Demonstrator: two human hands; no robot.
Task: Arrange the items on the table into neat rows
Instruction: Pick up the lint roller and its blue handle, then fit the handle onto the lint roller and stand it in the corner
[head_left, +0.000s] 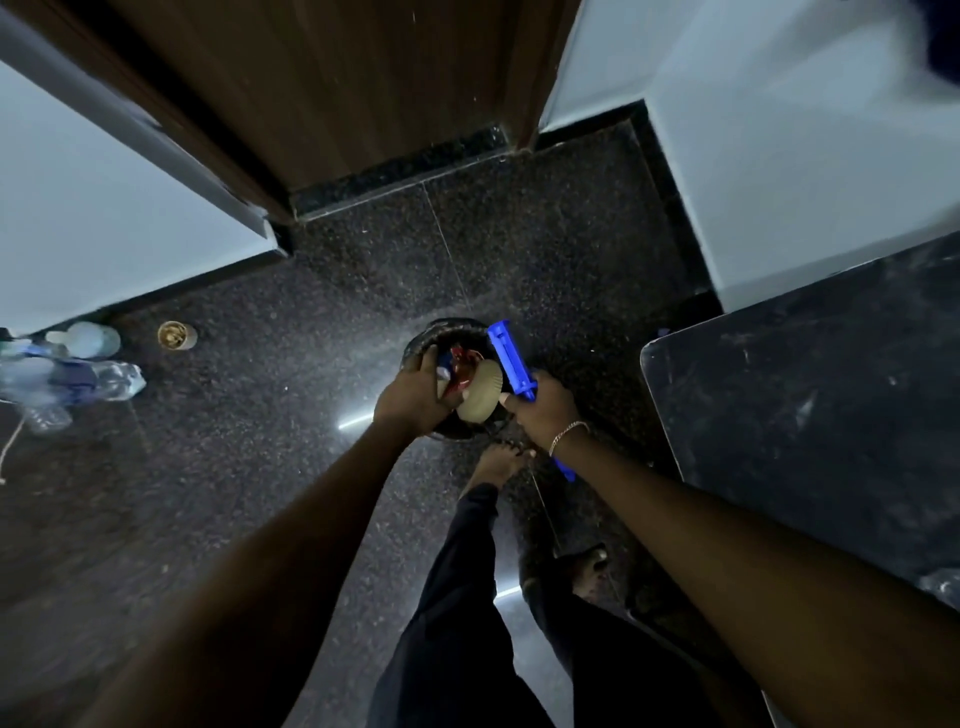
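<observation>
Head view, looking straight down: the left hand has its fingers curled over the near left rim of a dark round bin and grips it. Just right of that hand, inside the bin, lie a red wrapper and a tan fluted paper bowl. The right hand is closed around a blue plastic tool; the tool's long end reaches forward over the bin's right rim, and its short end shows behind the wrist, under a thin bracelet. Below the hands are two bare feet on the dark speckled floor. Right of the right hand stands the dark-topped bench. Far left of the left hand, a paper cup and plastic bottles sit on the floor. Ahead is a wooden door.
</observation>
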